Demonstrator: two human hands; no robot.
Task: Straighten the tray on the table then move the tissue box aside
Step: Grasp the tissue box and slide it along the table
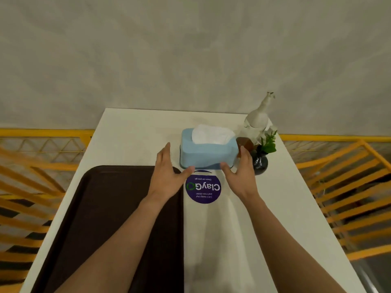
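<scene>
We see a round purple sticker [203, 188] reading "ClayGo" stuck on the white desk [131, 140]. At the far right stand a clear spray bottle [259, 118], a small brown object [244, 144] and a dark round vase [260, 163] with green leaves [269, 143]. Yellow railings [342, 187] flank both sides.

A: What can't you make out?

B: The dark tray [101, 218] runs off the bottom edge, and the left forearm covers part of it. The round sticker [203, 188] has small print too fine to read.

A: And on the far right?

B: The right hand [241, 174] hides part of the brown object [243, 142]; what it is, I cannot tell. The desk [275, 208] is cut off at the bottom.
</scene>
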